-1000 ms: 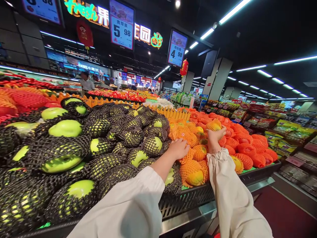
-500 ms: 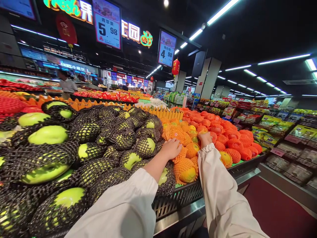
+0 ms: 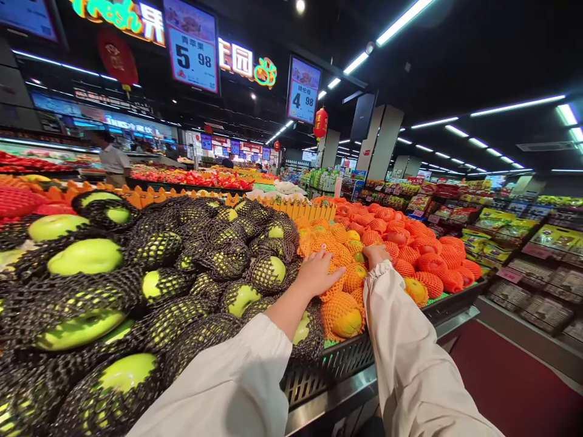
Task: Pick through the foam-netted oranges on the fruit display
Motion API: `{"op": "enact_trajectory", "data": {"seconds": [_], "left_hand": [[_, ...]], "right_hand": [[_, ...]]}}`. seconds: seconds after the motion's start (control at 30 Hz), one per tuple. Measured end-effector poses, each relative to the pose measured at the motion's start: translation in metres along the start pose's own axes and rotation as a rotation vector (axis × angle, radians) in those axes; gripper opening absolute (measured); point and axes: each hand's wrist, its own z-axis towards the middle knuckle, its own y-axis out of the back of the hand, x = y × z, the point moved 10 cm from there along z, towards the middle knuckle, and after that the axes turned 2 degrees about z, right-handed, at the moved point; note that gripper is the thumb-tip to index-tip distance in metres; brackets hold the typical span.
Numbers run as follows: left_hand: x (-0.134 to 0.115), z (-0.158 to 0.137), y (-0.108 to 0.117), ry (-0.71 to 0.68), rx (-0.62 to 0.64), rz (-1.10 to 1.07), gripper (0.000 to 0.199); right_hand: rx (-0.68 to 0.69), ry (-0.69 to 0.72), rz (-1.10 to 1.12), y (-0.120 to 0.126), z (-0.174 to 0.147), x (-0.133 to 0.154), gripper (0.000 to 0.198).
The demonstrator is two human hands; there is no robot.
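Observation:
My left hand (image 3: 319,273) lies flat with fingers apart on a pile of oranges in orange foam nets (image 3: 341,315), right beside the green apples in black nets (image 3: 268,273). My right hand (image 3: 376,252) rests further back on the same orange pile. Its fingers curl down out of sight behind the wrist and the white sleeve (image 3: 410,364). Both arms reach over the black crate rim (image 3: 328,364) at the front of the stand.
Redder netted fruit (image 3: 432,261) fills the right of the stand, and a yellow fence divider (image 3: 310,209) runs behind it. Price signs (image 3: 191,45) hang overhead. A person (image 3: 112,161) stands far back left. Packaged goods shelves (image 3: 537,255) line a red-floored aisle (image 3: 510,382).
My right hand held an orange raised above the pile and has come down onto the pile, closer to me. My left hand stayed on the oranges and spread its fingers.

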Motion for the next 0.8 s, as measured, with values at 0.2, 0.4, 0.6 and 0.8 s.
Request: {"op": "enact_trajectory", "data": {"seconds": [0.2,0.4,0.6,0.8], "left_hand": [[-0.011,0.000,0.016,-0.092,-0.103,0.024,0.012],[-0.005,-0.005,0.036,0.008,-0.249,0.052,0.018],[-0.007,-0.002,-0.006,-0.033,0.039,0.186,0.032],[-0.008,-0.005,-0.007,-0.040,0.077,0.229,0.035]], "right_hand": [[-0.171,0.033,0.137,0.018,-0.017,0.002,0.106],[-0.450,0.112,0.671,0.106,-0.033,0.019,0.055],[0.517,0.508,0.810,0.039,-0.016,0.135,0.035],[0.246,0.635,0.179,-0.031,0.045,0.120,0.053]]}}
